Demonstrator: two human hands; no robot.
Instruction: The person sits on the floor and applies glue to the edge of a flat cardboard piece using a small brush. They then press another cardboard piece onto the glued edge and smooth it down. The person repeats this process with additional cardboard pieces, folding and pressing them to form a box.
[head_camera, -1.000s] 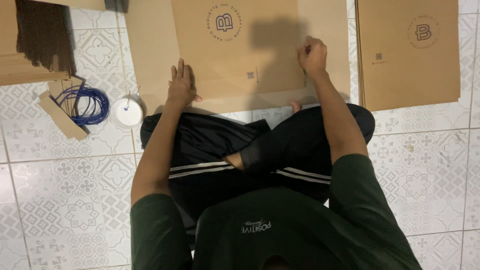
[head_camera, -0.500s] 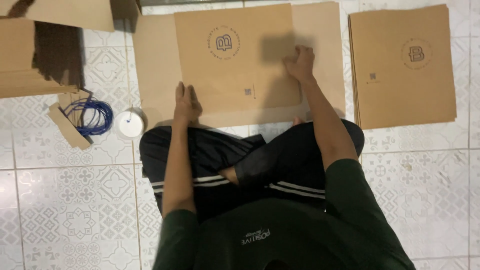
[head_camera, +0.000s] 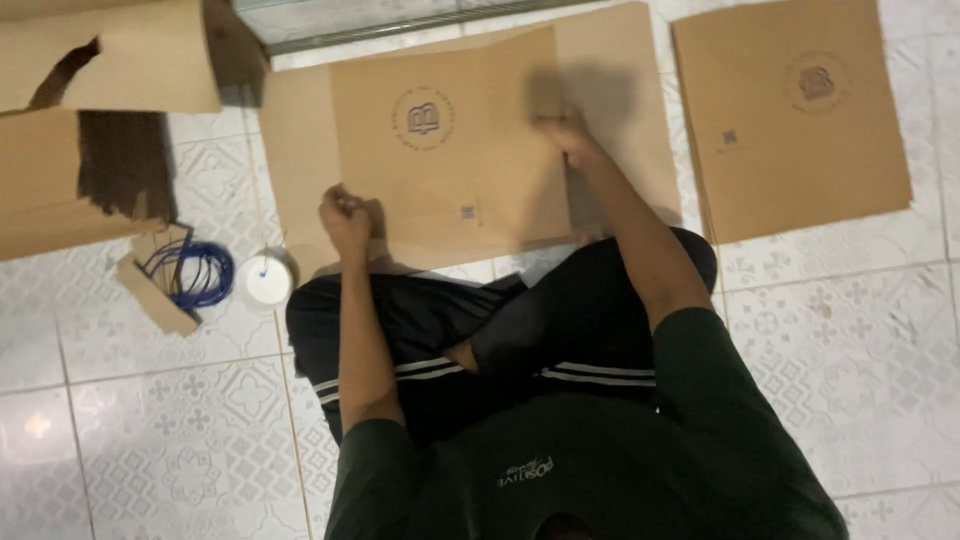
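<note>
One flat carton (head_camera: 450, 150), two hands (head_camera: 345, 215)

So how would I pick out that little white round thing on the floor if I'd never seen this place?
Start at the big flat cardboard sheet under the person's left hand. Just off its near left corner, on the patterned tile floor, sits the white roll. It is the only white disc there; beside it lies a blue cord coil on a cardboard scrap.

Both hands reach forward on outstretched arms, the left hand (head_camera: 346, 217) fisted, the right hand (head_camera: 563, 129) curled.
</note>
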